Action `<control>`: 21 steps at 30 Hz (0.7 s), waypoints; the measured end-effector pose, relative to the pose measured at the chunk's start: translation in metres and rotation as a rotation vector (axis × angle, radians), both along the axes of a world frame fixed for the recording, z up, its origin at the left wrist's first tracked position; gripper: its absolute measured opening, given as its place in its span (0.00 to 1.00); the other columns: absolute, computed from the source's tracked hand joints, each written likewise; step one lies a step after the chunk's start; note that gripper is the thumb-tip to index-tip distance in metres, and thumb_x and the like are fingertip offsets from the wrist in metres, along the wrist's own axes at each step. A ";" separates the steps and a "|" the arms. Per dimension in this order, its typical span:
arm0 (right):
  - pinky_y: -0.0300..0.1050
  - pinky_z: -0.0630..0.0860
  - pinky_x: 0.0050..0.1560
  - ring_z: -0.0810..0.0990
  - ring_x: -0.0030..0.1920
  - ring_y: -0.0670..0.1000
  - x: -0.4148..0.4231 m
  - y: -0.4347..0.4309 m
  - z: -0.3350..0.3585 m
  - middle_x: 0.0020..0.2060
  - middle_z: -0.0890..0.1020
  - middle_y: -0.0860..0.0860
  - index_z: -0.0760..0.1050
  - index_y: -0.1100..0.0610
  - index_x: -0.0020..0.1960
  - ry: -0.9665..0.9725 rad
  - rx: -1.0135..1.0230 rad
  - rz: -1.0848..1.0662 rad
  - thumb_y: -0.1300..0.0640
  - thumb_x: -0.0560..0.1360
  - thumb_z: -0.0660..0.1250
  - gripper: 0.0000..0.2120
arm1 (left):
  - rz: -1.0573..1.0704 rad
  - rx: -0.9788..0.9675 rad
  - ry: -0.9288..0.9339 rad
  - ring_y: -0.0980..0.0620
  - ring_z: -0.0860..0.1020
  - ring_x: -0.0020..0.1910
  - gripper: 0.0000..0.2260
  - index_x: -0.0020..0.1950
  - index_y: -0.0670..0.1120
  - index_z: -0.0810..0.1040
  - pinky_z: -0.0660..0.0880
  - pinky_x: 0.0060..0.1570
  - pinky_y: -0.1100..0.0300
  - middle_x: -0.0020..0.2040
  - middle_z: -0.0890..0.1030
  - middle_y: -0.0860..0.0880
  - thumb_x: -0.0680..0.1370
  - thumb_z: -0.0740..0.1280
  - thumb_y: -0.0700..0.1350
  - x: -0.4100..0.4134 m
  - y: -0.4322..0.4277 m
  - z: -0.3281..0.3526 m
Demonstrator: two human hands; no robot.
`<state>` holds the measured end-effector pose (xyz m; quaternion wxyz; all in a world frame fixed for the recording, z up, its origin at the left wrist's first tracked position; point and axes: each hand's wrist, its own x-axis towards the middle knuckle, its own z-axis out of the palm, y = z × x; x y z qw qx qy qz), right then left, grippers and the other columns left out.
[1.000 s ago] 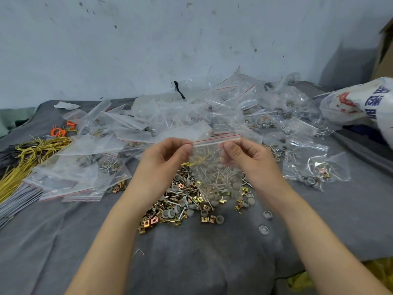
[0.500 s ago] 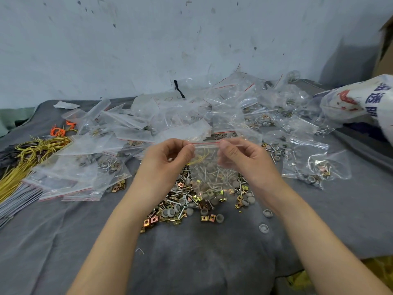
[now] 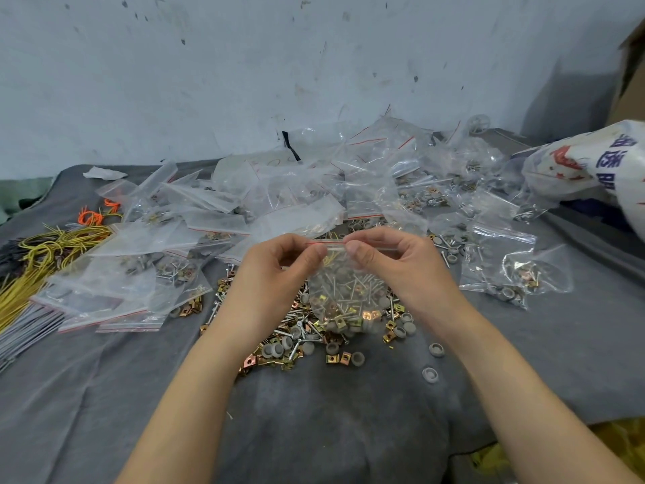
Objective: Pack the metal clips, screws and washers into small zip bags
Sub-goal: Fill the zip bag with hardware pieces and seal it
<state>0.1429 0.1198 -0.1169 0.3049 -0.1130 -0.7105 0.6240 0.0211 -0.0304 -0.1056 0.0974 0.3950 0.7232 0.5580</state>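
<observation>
— Where is the zip bag [image 3: 349, 291]?
— Held up over the loose pile [image 3: 296, 344] of clips, screws and washers, mid-way between the side edges of the grey cloth [image 3: 314, 431].
— The hands?
— The left hand [image 3: 275, 270] and right hand [image 3: 398, 263] both pinch its red-lined top.

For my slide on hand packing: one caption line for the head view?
Left hand and right hand pinch the top of a filled zip bag above loose hardware.
</observation>
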 end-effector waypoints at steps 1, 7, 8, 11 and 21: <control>0.31 0.77 0.45 0.86 0.46 0.42 0.000 0.000 0.001 0.44 0.88 0.44 0.85 0.52 0.50 -0.010 0.009 0.007 0.53 0.72 0.74 0.07 | 0.003 0.002 0.005 0.51 0.82 0.43 0.05 0.46 0.49 0.83 0.78 0.49 0.56 0.41 0.85 0.49 0.78 0.69 0.48 0.000 0.000 0.000; 0.34 0.79 0.50 0.86 0.49 0.44 0.000 0.002 -0.002 0.45 0.88 0.45 0.85 0.54 0.52 -0.042 0.050 0.010 0.54 0.76 0.74 0.07 | -0.023 -0.012 0.013 0.50 0.82 0.45 0.06 0.46 0.48 0.83 0.78 0.49 0.55 0.42 0.85 0.50 0.78 0.69 0.49 0.004 0.000 0.003; 0.34 0.79 0.50 0.86 0.49 0.44 0.000 0.002 -0.002 0.46 0.88 0.45 0.85 0.54 0.52 -0.042 0.057 0.012 0.54 0.76 0.74 0.07 | -0.028 -0.009 0.009 0.51 0.82 0.44 0.06 0.47 0.48 0.83 0.78 0.48 0.57 0.42 0.85 0.50 0.78 0.69 0.49 0.005 0.001 0.003; 0.34 0.79 0.50 0.86 0.50 0.44 0.000 0.001 -0.003 0.46 0.88 0.45 0.85 0.51 0.51 -0.039 0.090 0.037 0.53 0.76 0.73 0.05 | -0.043 -0.008 0.029 0.57 0.82 0.42 0.04 0.49 0.49 0.84 0.77 0.43 0.66 0.41 0.85 0.54 0.78 0.70 0.48 0.009 0.002 0.004; 0.35 0.79 0.49 0.86 0.50 0.44 0.001 0.004 -0.005 0.46 0.88 0.44 0.84 0.49 0.52 -0.027 0.155 0.036 0.53 0.76 0.74 0.05 | -0.031 0.027 0.020 0.65 0.78 0.35 0.04 0.44 0.50 0.83 0.71 0.37 0.74 0.34 0.83 0.59 0.78 0.70 0.46 0.008 0.004 0.002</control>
